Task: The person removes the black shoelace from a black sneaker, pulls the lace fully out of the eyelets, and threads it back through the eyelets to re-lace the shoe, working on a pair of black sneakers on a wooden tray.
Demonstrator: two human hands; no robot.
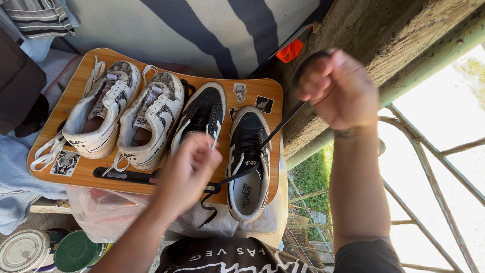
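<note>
On the wooden tray (76, 174), the rightmost black sneaker (247, 162) lies lengthwise, toe pointing away from the person; right hand (337, 90) and left hand (188, 171) each clench its black lace (283, 121).

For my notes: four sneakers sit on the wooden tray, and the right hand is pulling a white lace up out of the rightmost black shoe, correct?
Not quite: the lace is black, as the head view shows. The right hand does pull it from the rightmost black shoe on the tray.

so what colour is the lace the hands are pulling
Black; the lace runs from the black shoe up to the right hand, head view.
</note>
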